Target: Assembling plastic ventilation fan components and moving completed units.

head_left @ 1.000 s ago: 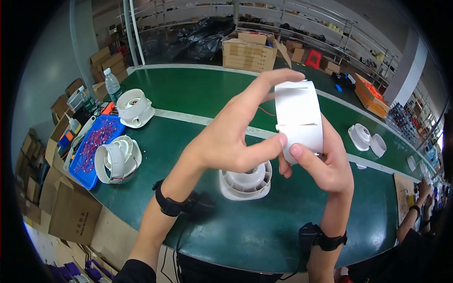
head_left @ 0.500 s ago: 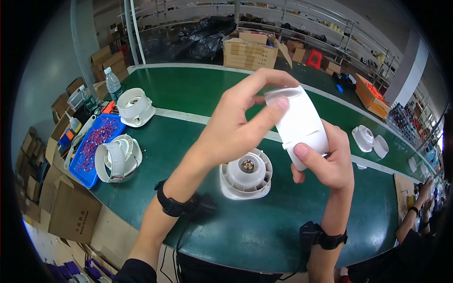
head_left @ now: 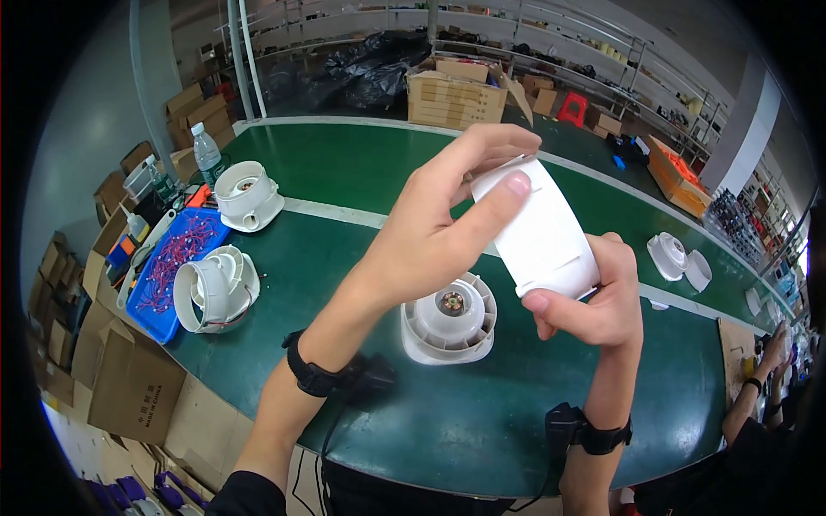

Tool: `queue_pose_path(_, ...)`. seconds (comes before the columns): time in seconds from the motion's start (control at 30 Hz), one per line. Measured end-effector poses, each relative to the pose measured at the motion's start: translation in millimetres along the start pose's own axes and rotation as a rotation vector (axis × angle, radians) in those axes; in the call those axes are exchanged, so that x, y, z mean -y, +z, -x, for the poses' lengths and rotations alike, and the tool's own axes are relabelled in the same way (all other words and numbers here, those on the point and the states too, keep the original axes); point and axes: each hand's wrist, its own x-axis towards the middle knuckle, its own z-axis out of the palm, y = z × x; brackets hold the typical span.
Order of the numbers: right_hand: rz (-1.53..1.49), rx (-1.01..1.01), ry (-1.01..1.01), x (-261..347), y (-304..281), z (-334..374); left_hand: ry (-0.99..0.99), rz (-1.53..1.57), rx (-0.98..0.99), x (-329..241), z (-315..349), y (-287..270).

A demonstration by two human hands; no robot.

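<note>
Between my two hands, above the table, is a white curved plastic ring (head_left: 542, 232), its outer wall facing me. My left hand (head_left: 439, 206) grips its upper end, thumb flat on the outside and fingers behind. At the lower right, my right hand (head_left: 602, 297) pinches the other end, thumb along the edge. Below them a white round fan housing (head_left: 450, 322) stands on the green table (head_left: 387, 439), with radial ribs and a metal centre showing. My left wrist partly overlaps the view of it.
On the left are a blue tray (head_left: 176, 271) of red wires, a white fan housing (head_left: 245, 196) and another with a ring leaning on it (head_left: 215, 288). Bottles (head_left: 206, 153) stand behind. More white parts (head_left: 675, 256) sit at right; a co-worker's hand (head_left: 774, 348) shows at the far right.
The white ring has turned slightly in my hands, showing more of its outer wall. My left thumb lies flatter on it, and my right thumb has shifted down to its lower edge.
</note>
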Motion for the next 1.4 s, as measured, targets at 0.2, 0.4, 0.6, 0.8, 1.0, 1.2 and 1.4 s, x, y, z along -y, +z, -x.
queue_pose_path(0.2, 0.188, -0.075, -0.416, -11, 8, -7, 0.102, -0.362, 0.08, -4, 7, -2)
queue_pose_path(0.4, -0.306, -0.034, -0.219, -18, -2, 4, 0.098, -0.217, -0.11, -9, 5, -6)
queue_pose_path(0.6, -1.063, 0.464, -0.735, -52, -22, -24, 0.213, -0.095, 0.077, -11, 5, -14)
queue_pose_path(0.8, -1.265, 0.419, -0.773, -73, -19, -27, 0.222, -0.391, 0.031, -15, 6, -1)
queue_pose_path(1.0, -0.637, 0.109, -0.566, -47, -14, -10, 0.196, -0.355, -0.009, -10, 6, -9)
queue_pose_path(1.2, -0.236, -0.14, -0.332, -35, -5, 0, 0.491, -0.59, 0.036, -7, 2, -17)
queue_pose_path(1.4, -0.203, -0.098, -0.295, -32, -9, 1, 0.488, -0.691, 0.036, -9, 3, -9)
